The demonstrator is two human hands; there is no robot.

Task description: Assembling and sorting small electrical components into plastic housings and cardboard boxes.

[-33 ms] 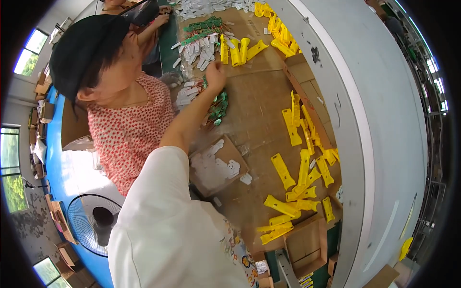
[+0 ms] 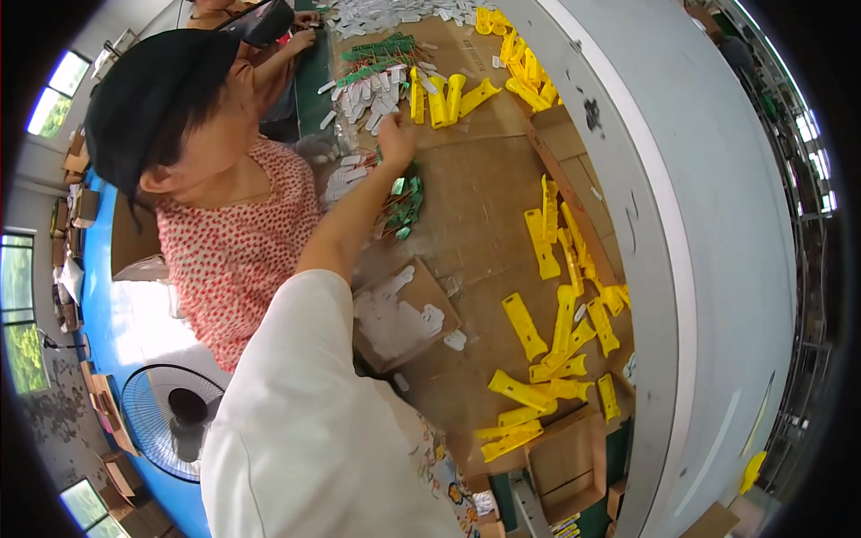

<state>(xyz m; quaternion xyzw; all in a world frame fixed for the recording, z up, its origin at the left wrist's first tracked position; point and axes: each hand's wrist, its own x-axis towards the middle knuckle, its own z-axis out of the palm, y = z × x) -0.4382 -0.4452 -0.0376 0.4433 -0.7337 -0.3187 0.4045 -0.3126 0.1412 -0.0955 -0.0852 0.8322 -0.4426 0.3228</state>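
My left hand (image 2: 396,142), its bare forearm coming out of a white sleeve, is over the cardboard-covered table. Its fingers are curled together, and what they hold, if anything, is hidden. Close beyond it are a pile of small white strips (image 2: 369,100) and several upright yellow flashlight-shaped plastic shells (image 2: 438,103). Beneath my wrist lie green circuit boards (image 2: 408,206) with thin red wires and more white strips (image 2: 339,182). Nearer to me, a shallow cardboard box (image 2: 433,285) holds flat white pieces (image 2: 386,316). My right hand is out of view.
A co-worker in a red-dotted top (image 2: 242,206) sits at the left. Loose yellow shells (image 2: 523,325) spread along the table's right side, beside a long grey metal panel (image 2: 641,170). An open carton (image 2: 592,448) stands at the near right; a fan (image 2: 170,417) is at the lower left.
My left hand has shifted slightly left, still with curled fingers. The whole view has moved a little; the piles look the same.
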